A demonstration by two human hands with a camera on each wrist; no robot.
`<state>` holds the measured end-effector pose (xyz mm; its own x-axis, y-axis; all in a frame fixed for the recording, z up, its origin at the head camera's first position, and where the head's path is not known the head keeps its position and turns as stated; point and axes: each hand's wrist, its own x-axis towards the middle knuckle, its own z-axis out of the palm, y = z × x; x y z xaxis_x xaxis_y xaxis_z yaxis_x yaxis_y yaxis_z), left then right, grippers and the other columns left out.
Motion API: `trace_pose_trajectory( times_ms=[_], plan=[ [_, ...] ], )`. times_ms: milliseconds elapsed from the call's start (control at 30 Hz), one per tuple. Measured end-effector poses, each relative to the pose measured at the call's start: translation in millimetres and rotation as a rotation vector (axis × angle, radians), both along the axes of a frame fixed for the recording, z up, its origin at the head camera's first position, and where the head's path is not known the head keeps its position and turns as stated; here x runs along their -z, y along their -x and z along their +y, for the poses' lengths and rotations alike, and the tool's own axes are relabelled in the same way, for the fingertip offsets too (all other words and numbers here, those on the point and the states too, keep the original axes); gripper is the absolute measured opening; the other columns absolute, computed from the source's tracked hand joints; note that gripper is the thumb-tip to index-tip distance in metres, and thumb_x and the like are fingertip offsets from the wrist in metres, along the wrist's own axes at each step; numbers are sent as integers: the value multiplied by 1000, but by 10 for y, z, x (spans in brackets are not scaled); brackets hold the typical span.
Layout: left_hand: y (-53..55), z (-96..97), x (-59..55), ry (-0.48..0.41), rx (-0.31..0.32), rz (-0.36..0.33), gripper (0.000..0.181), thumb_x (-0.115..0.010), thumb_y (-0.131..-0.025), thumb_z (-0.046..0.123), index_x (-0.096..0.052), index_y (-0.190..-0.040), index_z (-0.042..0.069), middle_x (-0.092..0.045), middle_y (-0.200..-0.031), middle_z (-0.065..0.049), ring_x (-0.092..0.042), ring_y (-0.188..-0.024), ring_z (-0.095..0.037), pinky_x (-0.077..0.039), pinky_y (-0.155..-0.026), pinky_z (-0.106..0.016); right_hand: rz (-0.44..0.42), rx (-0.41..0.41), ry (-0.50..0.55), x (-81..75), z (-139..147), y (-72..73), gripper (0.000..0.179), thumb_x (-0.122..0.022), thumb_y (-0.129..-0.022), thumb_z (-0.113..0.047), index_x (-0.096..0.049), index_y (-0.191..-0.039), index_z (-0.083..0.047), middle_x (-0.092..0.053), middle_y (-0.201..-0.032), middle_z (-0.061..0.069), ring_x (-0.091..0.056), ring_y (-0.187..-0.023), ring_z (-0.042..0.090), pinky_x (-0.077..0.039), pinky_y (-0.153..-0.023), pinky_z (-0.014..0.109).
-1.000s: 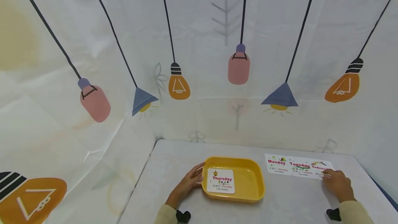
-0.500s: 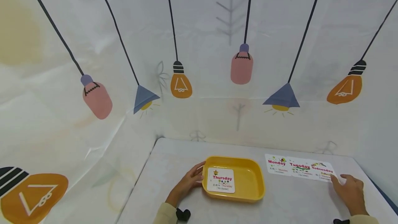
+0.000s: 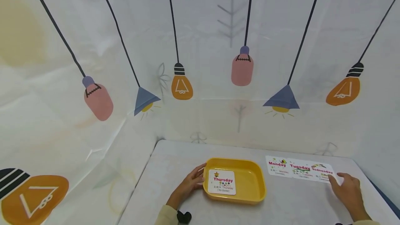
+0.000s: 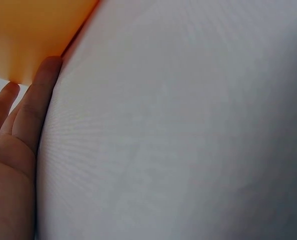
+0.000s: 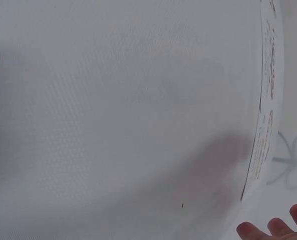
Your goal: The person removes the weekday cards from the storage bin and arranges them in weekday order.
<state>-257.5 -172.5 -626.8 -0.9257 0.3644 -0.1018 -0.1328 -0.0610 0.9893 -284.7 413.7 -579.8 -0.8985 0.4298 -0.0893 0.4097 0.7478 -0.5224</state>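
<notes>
Head view: The left hand (image 3: 187,183) rested extended fingers against the tray (image 3: 250,185), probably to steady it; the Thursday card (image 3: 221,187) lay inside, at left. The row of cards (image 3: 299,171) was aligned edge to edge, likely for reading in order. The right hand's (image 3: 348,189) grip was spread at its right end, contact unclear. Desk (image 3: 290,204) surface separated tray and row.

Left wrist view: fingertips (image 4: 49,66) met the tray wall.

Right wrist view: room remained before the cards' near edge.
</notes>
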Motion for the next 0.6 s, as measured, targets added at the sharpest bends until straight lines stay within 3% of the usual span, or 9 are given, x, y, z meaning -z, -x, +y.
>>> trace_pose_trajectory(
  times_ms=[300, 600],
  plan=[
    [-21, 2, 9, 3, 6, -1, 63, -58, -99, 20, -32, -157, 19, -27, -163, -22, -49, -138, -34, -57, -93, -40, 49, -138, -34, -35, -253, 32, 61, -56, -97, -24, -34, -131, 22, -34, -127, 43, -35, -117, 56, -38, -98, 70],
    [-12, 13, -23, 12, -2, 4, 63, -58, -99, 20, -33, -157, 19, -28, -162, -21, -49, -138, -34, -58, -92, -40, 300, -408, -121, -122, -598, 53, 53, -63, -96, -25, -50, -123, 19, -52, -117, 41, -49, -105, 50, -45, -82, 63]
  ],
)
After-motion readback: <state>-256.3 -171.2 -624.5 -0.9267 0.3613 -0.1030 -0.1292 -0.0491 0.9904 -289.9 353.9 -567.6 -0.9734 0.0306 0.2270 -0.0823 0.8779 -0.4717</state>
